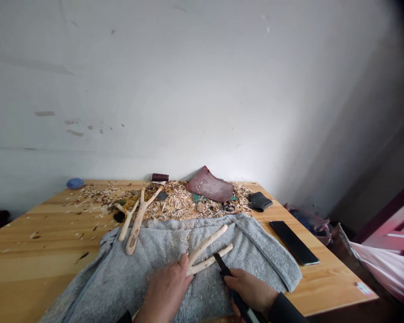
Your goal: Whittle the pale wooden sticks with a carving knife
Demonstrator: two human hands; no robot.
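My left hand [166,289] is closed around the stem of a pale forked branch [207,251], whose two prongs point up and to the right over a grey cloth [148,260]. My right hand [251,289] grips a black-handled knife [224,267], its blade tip resting against the lower prong. Two more carved forked sticks [134,222] lie at the cloth's upper left edge.
Wood shavings [175,197] cover the back of the wooden table [37,242]. A reddish leather piece [210,185], a dark spool [160,177], a black pouch [260,201], scissors [228,207] and a blue ball [75,183] lie there. A black phone [293,242] lies at right.
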